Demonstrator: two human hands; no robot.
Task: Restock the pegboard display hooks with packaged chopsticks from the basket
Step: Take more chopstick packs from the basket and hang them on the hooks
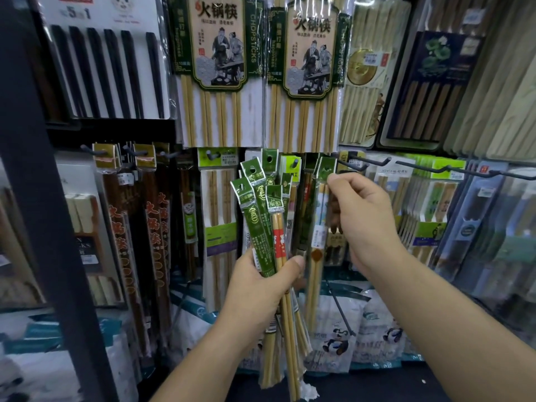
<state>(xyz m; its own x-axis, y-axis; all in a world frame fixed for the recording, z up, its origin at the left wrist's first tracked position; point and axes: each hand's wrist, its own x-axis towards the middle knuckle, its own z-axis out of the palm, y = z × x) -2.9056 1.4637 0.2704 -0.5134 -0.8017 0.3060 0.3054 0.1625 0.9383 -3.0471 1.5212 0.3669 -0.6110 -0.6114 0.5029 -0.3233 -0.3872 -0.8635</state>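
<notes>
My left hand point(261, 281) grips a fanned bundle of several green-topped chopstick packets point(262, 216) at mid-frame, bamboo ends hanging below the fist. My right hand point(362, 216) pinches the green header of one packet point(326, 169) just left of a black pegboard hook point(358, 162); the packet's body hangs down behind the hand. I cannot tell whether its hole is over the hook tip. No basket is in view.
Large green hot-pot chopstick packs point(216, 68) hang above. Dark red packets point(150, 221) hang at left beside a black upright post point(43, 198). More hooks point(464, 171) with boxed sets jut out at right. White bagged goods point(336, 338) lie below.
</notes>
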